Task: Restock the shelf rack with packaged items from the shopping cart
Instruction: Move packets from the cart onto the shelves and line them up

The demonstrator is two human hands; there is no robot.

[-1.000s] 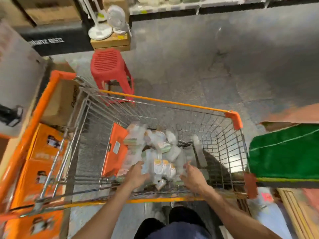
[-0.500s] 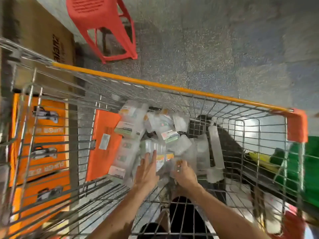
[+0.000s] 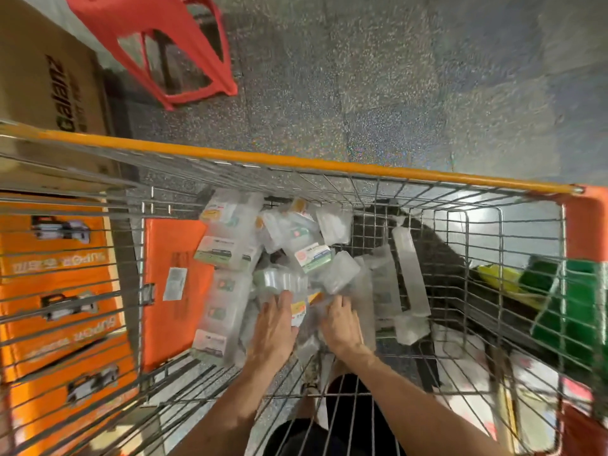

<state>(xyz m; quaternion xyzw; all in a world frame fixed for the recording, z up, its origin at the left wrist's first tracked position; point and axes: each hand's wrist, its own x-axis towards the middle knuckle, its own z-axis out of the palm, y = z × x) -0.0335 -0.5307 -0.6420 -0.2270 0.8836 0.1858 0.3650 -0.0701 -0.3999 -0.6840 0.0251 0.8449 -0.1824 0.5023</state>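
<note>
Outside the cart, left: orange boxes [image 3: 59, 291] are stacked beside the wire wall, with a brown cardboard box [image 3: 42, 77] and a red stool [image 3: 158, 31] on the floor beyond them.
Shopping cart [image 3: 296, 161]: a wire basket with an orange rim; an orange panel [image 3: 171, 258] lies inside on its left.
Packaged items [image 3: 230, 245]: a loose pile of clear plastic packs in the middle of the basket, lying across each other. The shelf rack is not in view.
Left hand [image 3: 274, 330]: it rests on the near packs, its fingers [image 3: 283, 299] rather straight and pressing on a clear pack, not closed around it.
Right hand [image 3: 340, 327]: just beside the left one; its fingers [image 3: 342, 304] go down between the packs, and I cannot tell if they hold one.
Long packs [image 3: 409, 268]: they lie at the right edge of the pile.
Green object [image 3: 572, 311]: outside the right wall, blurred.
Step, as I judge: gathering packs to lift out.
Risk: smooth packs can slide out if many are taken at once, because only flat fingers hold them. A pulled pack may drag its neighbours, and a small one could slip through the wire floor.
</note>
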